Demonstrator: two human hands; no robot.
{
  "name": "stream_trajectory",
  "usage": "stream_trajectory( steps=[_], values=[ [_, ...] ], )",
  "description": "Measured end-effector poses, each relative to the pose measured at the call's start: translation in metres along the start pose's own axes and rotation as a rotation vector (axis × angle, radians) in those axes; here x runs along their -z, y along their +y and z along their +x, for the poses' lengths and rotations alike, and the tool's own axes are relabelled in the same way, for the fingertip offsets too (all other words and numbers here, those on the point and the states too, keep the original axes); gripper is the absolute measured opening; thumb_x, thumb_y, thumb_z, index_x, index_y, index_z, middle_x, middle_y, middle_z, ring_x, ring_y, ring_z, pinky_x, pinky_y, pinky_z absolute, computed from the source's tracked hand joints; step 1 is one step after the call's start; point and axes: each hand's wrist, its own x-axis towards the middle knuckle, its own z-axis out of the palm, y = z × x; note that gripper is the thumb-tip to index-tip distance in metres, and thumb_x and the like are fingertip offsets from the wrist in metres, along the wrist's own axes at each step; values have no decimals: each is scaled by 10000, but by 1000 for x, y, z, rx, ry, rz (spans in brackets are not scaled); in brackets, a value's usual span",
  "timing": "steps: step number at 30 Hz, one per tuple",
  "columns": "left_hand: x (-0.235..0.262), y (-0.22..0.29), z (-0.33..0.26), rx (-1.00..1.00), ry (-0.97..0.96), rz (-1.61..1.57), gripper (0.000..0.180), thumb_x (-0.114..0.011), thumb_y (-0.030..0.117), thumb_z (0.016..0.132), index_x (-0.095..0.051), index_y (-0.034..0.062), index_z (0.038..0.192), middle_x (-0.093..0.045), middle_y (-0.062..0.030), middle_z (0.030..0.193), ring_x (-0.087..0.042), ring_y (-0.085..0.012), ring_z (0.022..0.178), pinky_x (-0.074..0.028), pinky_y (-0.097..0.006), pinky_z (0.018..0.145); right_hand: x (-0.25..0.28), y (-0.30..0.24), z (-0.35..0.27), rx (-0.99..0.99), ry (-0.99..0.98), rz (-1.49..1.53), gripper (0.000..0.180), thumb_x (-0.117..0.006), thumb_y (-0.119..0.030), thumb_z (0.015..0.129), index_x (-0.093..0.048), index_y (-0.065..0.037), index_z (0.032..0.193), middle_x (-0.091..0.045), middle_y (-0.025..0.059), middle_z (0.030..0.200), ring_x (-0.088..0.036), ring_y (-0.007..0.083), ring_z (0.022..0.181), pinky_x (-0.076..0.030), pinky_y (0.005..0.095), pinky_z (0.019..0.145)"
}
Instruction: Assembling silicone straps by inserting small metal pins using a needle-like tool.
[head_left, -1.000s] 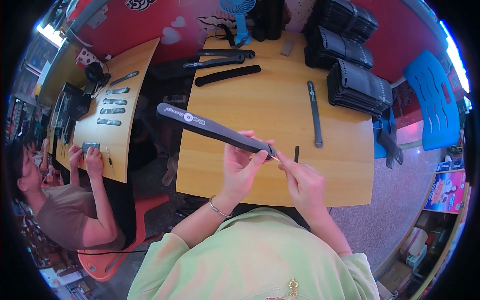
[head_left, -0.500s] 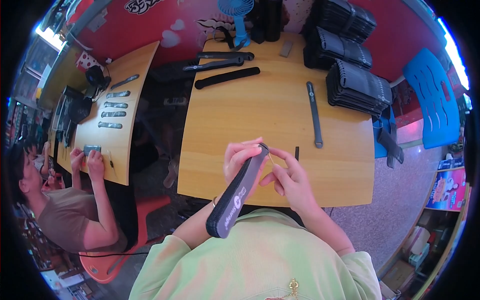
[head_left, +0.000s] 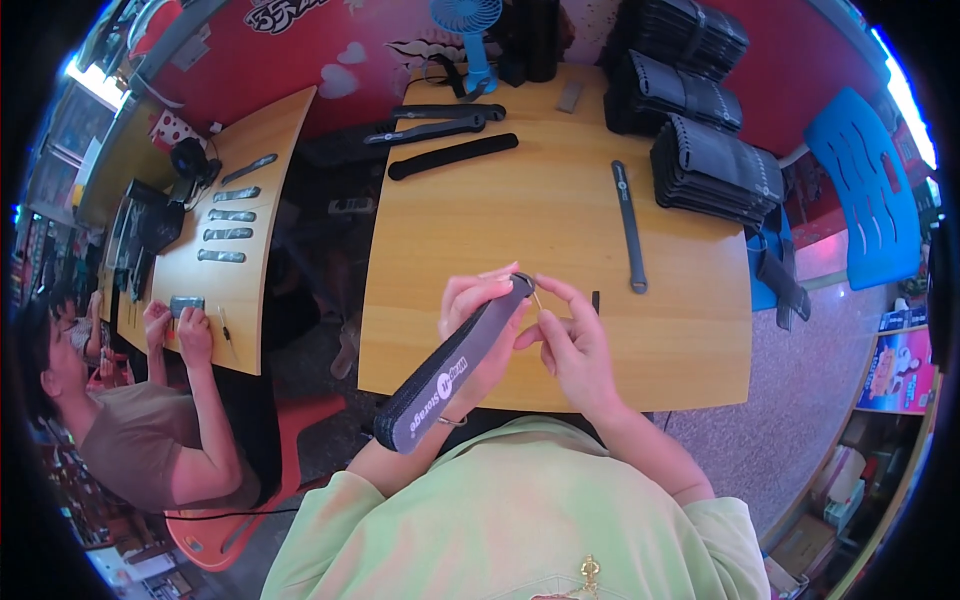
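Observation:
A long grey strap with a black fuzzy underside [head_left: 440, 385] is held in my left hand [head_left: 470, 305], fingers closed around its upper end. The strap slants down to the left across my left forearm. My right hand [head_left: 582, 355] pinches a thin yellowish piece [head_left: 539, 298], like a small stick or band, at the strap's upper tip. Whether that piece goes through the strap I cannot tell. Just beyond my right hand a short black strip [head_left: 595, 302] lies on the wooden table [head_left: 480, 230]. Another grey strap [head_left: 629, 228] lies lengthwise farther right.
A black strap [head_left: 455, 157] and two grey straps [head_left: 425, 130] lie at the far left. Bundled strap stacks [head_left: 715, 175] fill the back right, near a blue chair [head_left: 865, 190]. A blue fan [head_left: 478, 50] stands behind. Leftward, a co-worker [head_left: 160, 440] sits at another table [head_left: 240, 310].
The lower end of the held strap has swung left and slightly up. Both hands have shifted a little left, keeping their grips. The straps on the table stay put.

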Motion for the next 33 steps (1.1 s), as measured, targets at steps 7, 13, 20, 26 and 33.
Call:
stream_trajectory(
  steps=[7, 13, 20, 26, 33],
  values=[
    [0, -4, -6, 270, -7, -198, 431, -620, -49, 820, -407, 39, 1184, -587, -141, 1030, -606, -238, 984, -494, -357, 854, 5, -8, 11, 52, -10, -69, 326, -473, -86, 937, -439, -78, 1260, -668, 65, 731, -406, 17, 454, -326, 179, 430],
    [5, -6, 13, 769, 59, -702, 496, -584, 3, 862, -324, 77, 1278, -587, -141, 1032, -616, -249, 960, -521, -366, 832, 10, -1, 14, 186, 44, -341, 234, -517, -59, 918, -533, -38, 1150, -674, 56, 753, -469, 21, 500, -339, 174, 454],
    [4, -16, 10, 777, 48, -694, 500, -609, 1, 847, -371, 32, 1285, -586, -123, 1045, -624, -187, 908, -546, -312, 760, 4, 0, 21, 361, 80, -481, 160, -537, -5, 891, -607, -14, 1034, -673, 39, 828, -608, 72, 667, -400, 196, 523],
    [-1, -11, 2, 673, 63, -545, 560, -642, -7, 824, -387, 37, 1320, -596, -42, 1001, -595, -102, 882, -508, -254, 760, 19, 27, 21, 324, 158, -530, 146, -513, -36, 919, -616, -34, 1023, -639, 13, 710, -432, 4, 498, -289, 173, 436],
    [19, -3, 4, 657, -188, -491, 392, -680, 96, 815, -507, 18, 1158, -620, -3, 890, -572, -80, 853, -477, -237, 748, 20, 25, 14, 181, 107, -417, 123, -495, 20, 904, -606, 20, 957, -632, 52, 813, -556, 71, 679, -418, 207, 592]
  ],
)
